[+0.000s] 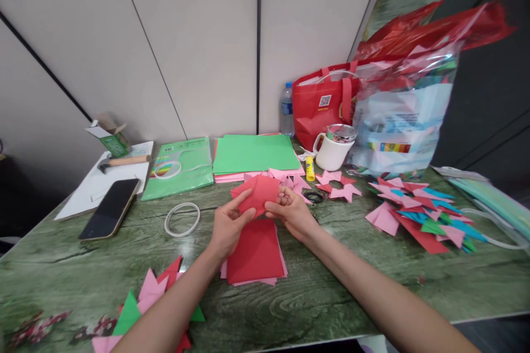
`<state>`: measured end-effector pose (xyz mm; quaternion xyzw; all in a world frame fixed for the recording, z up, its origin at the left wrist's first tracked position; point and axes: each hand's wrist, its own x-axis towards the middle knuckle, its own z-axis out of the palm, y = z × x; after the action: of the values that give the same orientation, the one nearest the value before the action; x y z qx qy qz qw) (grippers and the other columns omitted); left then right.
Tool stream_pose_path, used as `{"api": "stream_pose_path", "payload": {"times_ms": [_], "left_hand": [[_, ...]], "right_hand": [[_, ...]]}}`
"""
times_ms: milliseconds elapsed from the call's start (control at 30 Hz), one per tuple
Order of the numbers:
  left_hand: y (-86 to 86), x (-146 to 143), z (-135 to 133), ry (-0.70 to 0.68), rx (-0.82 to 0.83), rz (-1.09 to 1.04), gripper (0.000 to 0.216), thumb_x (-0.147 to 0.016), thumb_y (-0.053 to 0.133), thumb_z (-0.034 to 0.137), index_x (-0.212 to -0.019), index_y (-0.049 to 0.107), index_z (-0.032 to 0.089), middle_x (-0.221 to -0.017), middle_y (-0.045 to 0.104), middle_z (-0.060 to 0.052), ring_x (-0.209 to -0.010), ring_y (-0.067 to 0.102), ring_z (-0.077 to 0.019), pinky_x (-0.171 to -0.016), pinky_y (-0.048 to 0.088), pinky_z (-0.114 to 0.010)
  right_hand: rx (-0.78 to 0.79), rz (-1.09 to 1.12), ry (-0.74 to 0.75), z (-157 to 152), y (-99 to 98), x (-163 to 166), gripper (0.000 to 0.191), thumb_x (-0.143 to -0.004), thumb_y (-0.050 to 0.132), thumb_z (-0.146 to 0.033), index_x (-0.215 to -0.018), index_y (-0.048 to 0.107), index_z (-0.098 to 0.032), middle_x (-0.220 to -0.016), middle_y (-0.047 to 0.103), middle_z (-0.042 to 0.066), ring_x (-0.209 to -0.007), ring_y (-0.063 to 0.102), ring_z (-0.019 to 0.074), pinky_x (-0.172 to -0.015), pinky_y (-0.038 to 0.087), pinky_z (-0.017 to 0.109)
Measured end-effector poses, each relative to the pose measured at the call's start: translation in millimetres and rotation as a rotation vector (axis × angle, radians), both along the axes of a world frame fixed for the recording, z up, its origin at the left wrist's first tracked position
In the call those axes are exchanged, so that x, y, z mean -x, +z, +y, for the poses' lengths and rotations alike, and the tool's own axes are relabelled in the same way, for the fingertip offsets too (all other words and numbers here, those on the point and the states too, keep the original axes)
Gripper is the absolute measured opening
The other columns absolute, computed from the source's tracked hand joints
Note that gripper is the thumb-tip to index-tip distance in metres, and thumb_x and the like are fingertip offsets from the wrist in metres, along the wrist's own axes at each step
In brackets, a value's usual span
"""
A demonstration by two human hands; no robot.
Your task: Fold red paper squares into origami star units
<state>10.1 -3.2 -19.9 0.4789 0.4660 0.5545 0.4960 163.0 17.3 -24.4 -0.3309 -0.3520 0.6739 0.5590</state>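
Note:
Both my hands hold a folded red paper piece [260,192] above the table's middle. My left hand [228,226] pinches its lower left edge, thumb on top. My right hand [291,210] grips its right side with curled fingers. Directly under them lies a small stack of red and pink paper sheets [255,253].
Green paper stack [253,153] and a green packet [182,165] lie behind. A phone [110,208], hammer [122,161], tape ring [182,219], white mug [333,148], glue stick [309,168], red bag [323,102] and plastic bag [403,116] stand around. Folded coloured pieces [422,212] pile at right; more folded pieces [155,292] sit near left.

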Motion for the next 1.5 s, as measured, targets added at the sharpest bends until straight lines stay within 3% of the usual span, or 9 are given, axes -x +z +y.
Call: {"api": "stream_pose_path", "payload": {"times_ms": [167,400,567,767,1067,1200,1300,1400,1500], "left_hand": [[6.9,1.4,-0.7,-0.018,-0.014,-0.014,0.059,-0.060,0.075,0.030,-0.115,0.061,0.013,-0.043,0.033,0.008,-0.042,0.025,-0.0052,-0.041,0.024,-0.020],[6.4,2.7,-1.6,-0.024,-0.048,0.142,0.055,-0.062,0.072,0.031,-0.113,0.062,0.014,-0.054,0.053,0.003,-0.048,0.041,-0.0083,-0.045,0.034,-0.019],[-0.2,2.7,1.4,-0.087,-0.017,0.028,0.060,-0.063,0.072,0.030,-0.118,0.057,0.012,-0.061,0.059,-0.001,-0.053,0.046,-0.0095,-0.049,0.038,-0.019],[5.0,5.3,3.6,-0.028,-0.019,0.069,0.060,-0.062,0.073,0.029,-0.118,0.057,0.012,-0.056,0.059,0.002,-0.047,0.043,-0.0069,-0.046,0.037,-0.018],[11.5,1.3,1.0,-0.077,0.038,-0.023,0.065,-0.058,0.075,0.026,-0.119,0.056,0.015,-0.095,0.069,-0.007,-0.078,0.062,-0.0173,-0.070,0.049,-0.026],[11.4,2.2,0.3,-0.112,0.058,-0.012,0.071,-0.056,0.076,0.023,-0.123,0.052,0.014,-0.075,0.068,-0.003,-0.060,0.057,-0.0119,-0.055,0.046,-0.020],[9.9,4.2,0.3,-0.142,0.050,0.088,0.069,-0.060,0.074,0.022,-0.124,0.051,0.012,-0.044,0.045,0.008,-0.039,0.032,-0.0039,-0.037,0.026,-0.015],[7.5,6.8,0.8,-0.177,0.022,0.107,0.067,-0.064,0.072,0.024,-0.126,0.049,0.012,-0.040,0.026,0.012,-0.039,0.017,-0.0034,-0.035,0.014,-0.016],[6.0,8.2,1.0,-0.241,0.029,0.039,0.070,-0.065,0.072,0.024,-0.129,0.046,0.012,-0.043,0.035,0.010,-0.040,0.025,-0.0041,-0.037,0.021,-0.016]], "right_hand": [[0.053,0.048,0.107,3.7,-1.7,-4.1,0.040,-0.051,0.081,-0.024,-0.082,0.056,-0.017,-0.065,0.060,-0.005,-0.053,0.059,0.0085,-0.056,0.055,0.022],[-0.242,-0.222,-0.033,-6.9,2.5,9.7,0.062,-0.049,0.080,-0.018,-0.102,0.049,-0.021,-0.100,0.064,0.006,-0.089,0.063,0.0198,-0.076,0.053,0.032],[-0.217,-0.235,-0.009,-8.0,5.2,8.3,0.056,-0.051,0.078,-0.018,-0.099,0.050,-0.020,-0.096,0.065,0.005,-0.086,0.064,0.0205,-0.075,0.053,0.034],[-0.083,-0.029,0.066,-2.5,2.2,1.6,0.048,-0.058,0.073,-0.023,-0.099,0.049,-0.020,-0.067,0.064,-0.004,-0.060,0.065,0.0164,-0.066,0.056,0.037],[-0.128,-0.035,0.094,-4.2,0.9,3.9,0.047,-0.058,0.071,-0.017,-0.100,0.050,-0.022,-0.086,0.066,0.001,-0.074,0.065,0.0192,-0.069,0.055,0.036],[-0.109,-0.025,0.100,-3.7,0.5,4.1,0.049,-0.057,0.074,-0.018,-0.100,0.051,-0.021,-0.087,0.066,0.001,-0.075,0.065,0.0183,-0.069,0.055,0.034],[-0.062,-0.047,0.052,-1.9,-3.3,3.7,0.045,-0.056,0.077,-0.023,-0.094,0.054,-0.019,-0.078,0.067,0.001,-0.065,0.064,0.0158,-0.061,0.056,0.030],[-0.015,-0.037,0.040,-0.2,-6.8,3.3,0.042,-0.054,0.079,-0.025,-0.089,0.056,-0.017,-0.069,0.066,-0.001,-0.056,0.062,0.0123,-0.058,0.055,0.027],[0.028,0.002,0.076,0.1,-8.3,3.3,0.040,-0.055,0.079,-0.027,-0.087,0.058,-0.015,-0.070,0.066,0.000,-0.058,0.062,0.0116,-0.061,0.055,0.026]]}}
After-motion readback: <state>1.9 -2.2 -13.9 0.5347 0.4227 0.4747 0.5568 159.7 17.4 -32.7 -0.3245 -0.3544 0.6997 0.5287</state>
